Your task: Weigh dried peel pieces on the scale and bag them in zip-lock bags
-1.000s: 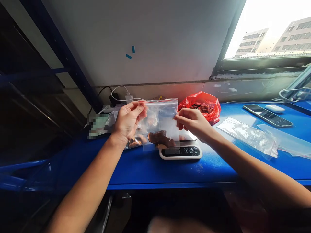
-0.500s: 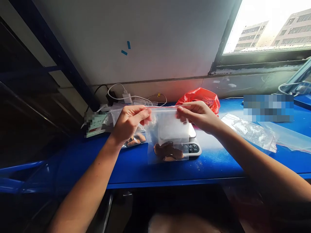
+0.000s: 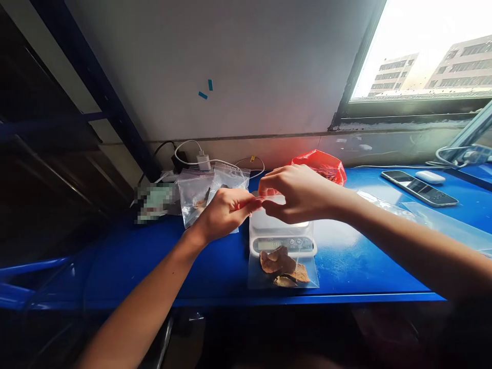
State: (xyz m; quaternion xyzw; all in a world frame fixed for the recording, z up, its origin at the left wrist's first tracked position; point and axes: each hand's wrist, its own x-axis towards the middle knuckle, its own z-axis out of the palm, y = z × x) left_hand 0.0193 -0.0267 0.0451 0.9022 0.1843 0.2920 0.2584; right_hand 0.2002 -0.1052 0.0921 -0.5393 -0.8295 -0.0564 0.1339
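Observation:
A clear zip bag (image 3: pixel 255 274) hangs from my hands, with brown, dried, bark-like pieces (image 3: pixel 283 266) gathered at its bottom. Its left top corner is pinched by my left hand (image 3: pixel 228 212), thumb against fingers. Close beside it, my right hand (image 3: pixel 298 195) is closed on the bag's top edge at the left end of the zip, fingers curled. Behind the bag is a white digital scale (image 3: pixel 310 245) on the blue table, seen partly through the plastic. The rest of the zip is mostly hidden by my right hand.
Left of the scale lie filled clear bags (image 3: pixel 188 197). A red plastic bag (image 3: pixel 338 166) stands behind my right hand. Over to the right are a phone (image 3: pixel 418 188), a white case (image 3: pixel 430 177) and flat plastic bags (image 3: pixel 453 225). A white charger (image 3: pixel 203 162) sits by the wall.
My right hand has moved left along the zip to meet my left hand, which shifted right and lower. The bag hangs lower in view. The phone and case now show unblurred.

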